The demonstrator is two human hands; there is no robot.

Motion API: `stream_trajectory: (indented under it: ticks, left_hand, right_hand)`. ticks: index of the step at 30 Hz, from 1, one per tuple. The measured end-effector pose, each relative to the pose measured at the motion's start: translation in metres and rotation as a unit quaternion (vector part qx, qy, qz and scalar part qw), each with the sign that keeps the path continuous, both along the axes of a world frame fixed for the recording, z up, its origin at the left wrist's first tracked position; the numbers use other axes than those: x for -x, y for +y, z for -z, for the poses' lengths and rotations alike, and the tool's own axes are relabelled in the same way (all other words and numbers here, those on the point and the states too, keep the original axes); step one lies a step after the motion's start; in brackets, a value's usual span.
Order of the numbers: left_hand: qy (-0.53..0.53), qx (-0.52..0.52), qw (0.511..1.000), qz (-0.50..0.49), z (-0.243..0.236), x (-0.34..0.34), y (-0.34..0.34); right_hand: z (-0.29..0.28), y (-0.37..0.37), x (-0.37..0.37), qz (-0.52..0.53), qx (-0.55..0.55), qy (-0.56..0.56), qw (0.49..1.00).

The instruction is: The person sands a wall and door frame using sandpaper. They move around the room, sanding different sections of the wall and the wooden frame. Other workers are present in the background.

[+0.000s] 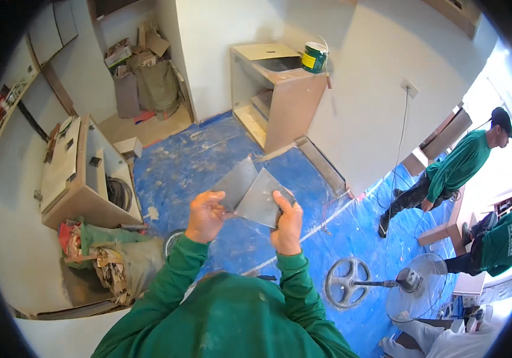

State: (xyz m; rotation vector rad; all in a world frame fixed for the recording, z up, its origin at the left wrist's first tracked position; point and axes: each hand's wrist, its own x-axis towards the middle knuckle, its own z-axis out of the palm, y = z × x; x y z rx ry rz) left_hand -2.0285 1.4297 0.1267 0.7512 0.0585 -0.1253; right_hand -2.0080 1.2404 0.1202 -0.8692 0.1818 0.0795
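My left hand (204,216) pinches a thin grey metal putty scraper (236,180) by its lower corner, the blade slanting up and to the right. In my right hand (287,224), thumb on top, is a second flat metal putty scraper (263,201), lighter and tilted up to the left. The two blades meet or overlap in front of my chest; whether they touch is hard to tell. Both hands are raised above the floor. The fingers behind the blades are mostly hidden.
Blue sheeting (178,158) covers the floor. A cabinet (294,110) ahead bears a green bucket (313,58). Another cabinet (83,191) and stuffed sacks (133,262) stand left. A standing fan (414,283) is at right, where a person in green (461,158) stands and others are near.
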Motion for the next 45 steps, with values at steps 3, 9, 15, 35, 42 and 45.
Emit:
stream_trajectory:
  ticks: [3,9,15,35,42,45]
  left_hand:
    - [-0.024,-0.088,0.994,0.061,-0.019,0.001,0.015]
    - [-0.131,-0.364,0.916,0.101,-0.024,-0.01,0.03]
    - [-0.213,-0.459,0.862,0.042,-0.019,0.002,0.019]
    - [-0.381,-0.564,0.726,0.1,-0.025,0.017,0.01]
    - [-0.447,-0.572,0.671,0.154,-0.023,0.005,0.022]
    - [-0.443,-0.58,0.653,0.202,-0.022,-0.002,0.025]
  right_hand:
    - [-0.005,-0.018,0.0,-0.055,0.072,-0.046,0.995]
    - [-0.008,0.0,0.02,-0.052,0.082,-0.065,0.993]
    - [-0.015,0.02,0.046,0.057,0.137,-0.025,0.989]
    - [-0.013,0.016,0.085,0.152,0.179,-0.077,0.969]
    - [-0.022,0.013,0.084,0.124,0.252,-0.141,0.949]
    - [-0.028,0.011,0.083,0.088,0.324,-0.16,0.928]
